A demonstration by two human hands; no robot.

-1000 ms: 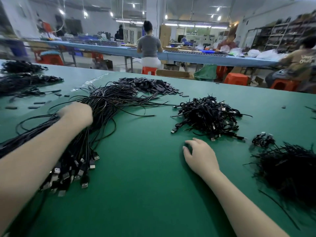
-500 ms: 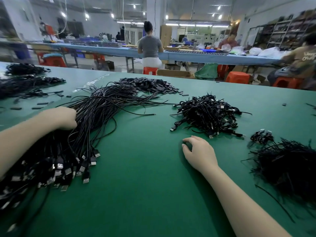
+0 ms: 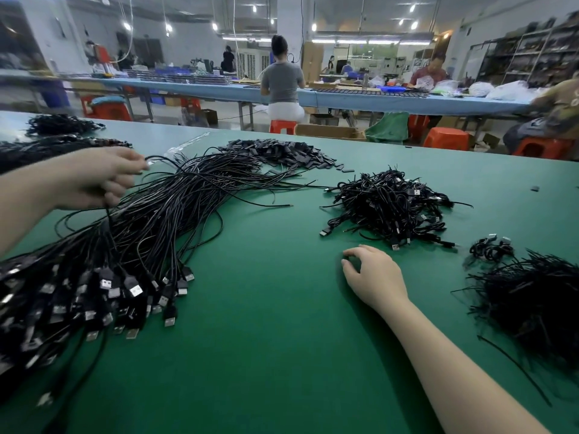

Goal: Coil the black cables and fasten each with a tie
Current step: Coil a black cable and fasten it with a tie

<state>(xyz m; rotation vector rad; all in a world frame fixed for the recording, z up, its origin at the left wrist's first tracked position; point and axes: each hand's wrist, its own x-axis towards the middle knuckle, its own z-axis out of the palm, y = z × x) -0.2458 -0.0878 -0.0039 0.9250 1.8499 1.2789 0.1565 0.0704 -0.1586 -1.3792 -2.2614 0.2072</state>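
Factory assembly floor, cable work. Long green-topped bench [image 3: 282, 355] carries heaps of loose black USB cables [image 3: 131, 245], coiled cables [image 3: 388, 205] and ties [image 3: 539, 308]. Behind it a long blue bench [image 3: 344, 97] with seated workers [image 3: 283, 79] on orange plastic stools [image 3: 282, 126], storage shelving [image 3: 526, 54] at right, strip lights overhead.

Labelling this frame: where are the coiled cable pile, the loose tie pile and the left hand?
coiled cable pile [image 3: 388, 205], head view, pile's middle
loose tie pile [image 3: 532, 311], head view, pile's middle
left hand [image 3: 100, 178], head view, back of hand
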